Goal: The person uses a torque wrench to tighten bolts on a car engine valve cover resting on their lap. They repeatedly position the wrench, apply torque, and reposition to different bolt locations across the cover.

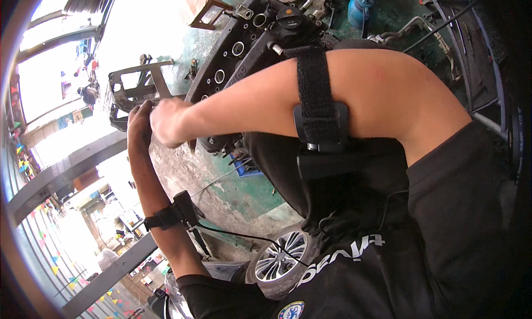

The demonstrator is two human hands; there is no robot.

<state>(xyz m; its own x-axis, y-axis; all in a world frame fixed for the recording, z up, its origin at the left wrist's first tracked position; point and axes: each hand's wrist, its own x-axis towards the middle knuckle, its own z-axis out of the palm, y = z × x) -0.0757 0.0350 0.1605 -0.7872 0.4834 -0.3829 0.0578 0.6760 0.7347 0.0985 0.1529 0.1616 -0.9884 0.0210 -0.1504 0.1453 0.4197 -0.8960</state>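
2 bare hands, close together at left of centre, arms out in front. Right hand [170, 122] looks curled, blurred; it sits just beside the left hand, and can't tell if they touch. Left hand [139, 125] has its fingers bent, dark on the upper part; can't tell if it is clamped on anything. Can't tell what, if anything, the right holds either. Nearest to both: black open frame [159, 82], just beyond the hands; contact not clear. Engine [233, 69] with black top, several round openings and a dark cap [290, 18] lies to the right of that frame, near the right hand and partly hidden behind the right forearm. Both arms wear black straps: 1 on the right arm [315, 92], 1 on the left forearm [163, 218], the left with a small black device [185, 208] and cable. Around: brown stool [210, 9] beyond the engine, blue container [360, 8] at top, blue crate [244, 166] on the worn green-grey floor [221, 180] below the engine, wheel [282, 258] with silver spokes near the person's black shirt [354, 280], metal pipes at upper right. Far left is overexposed, with coloured pennants.
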